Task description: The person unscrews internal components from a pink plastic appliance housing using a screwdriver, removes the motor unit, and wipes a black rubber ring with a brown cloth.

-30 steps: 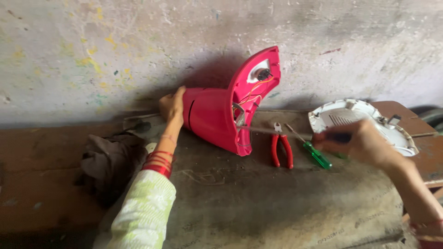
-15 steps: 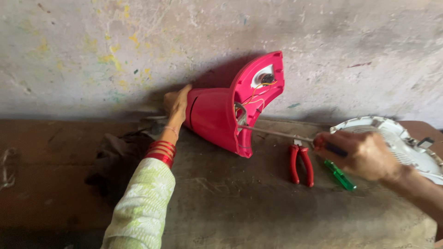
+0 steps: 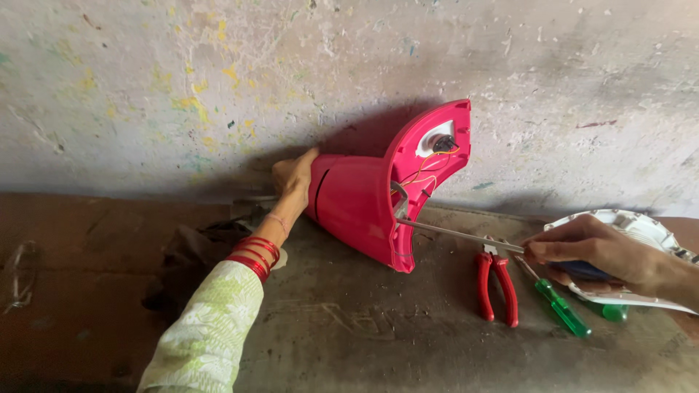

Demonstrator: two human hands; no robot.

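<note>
A pink plastic appliance housing [image 3: 364,204] lies on its side on the bench against the wall, its open underside with a white socket and thin wires turned to the right. My left hand [image 3: 293,177] grips the housing's left end, red bangles on the wrist. My right hand [image 3: 598,249] holds a long screwdriver [image 3: 459,234] by its dark blue handle. The metal shaft runs left, and its tip is at the housing's rim.
Red-handled pliers [image 3: 496,282] and a green-handled screwdriver [image 3: 559,303] lie on the bench under the shaft. A white round plastic cover [image 3: 642,231] sits at the right edge behind my right hand. A dark rag [image 3: 191,255] lies left of my forearm. The stained wall is close behind.
My right hand has brought the long screwdriver's tip to the housing's underside. The view has shifted slightly; my left hand keeps its hold on the housing.
</note>
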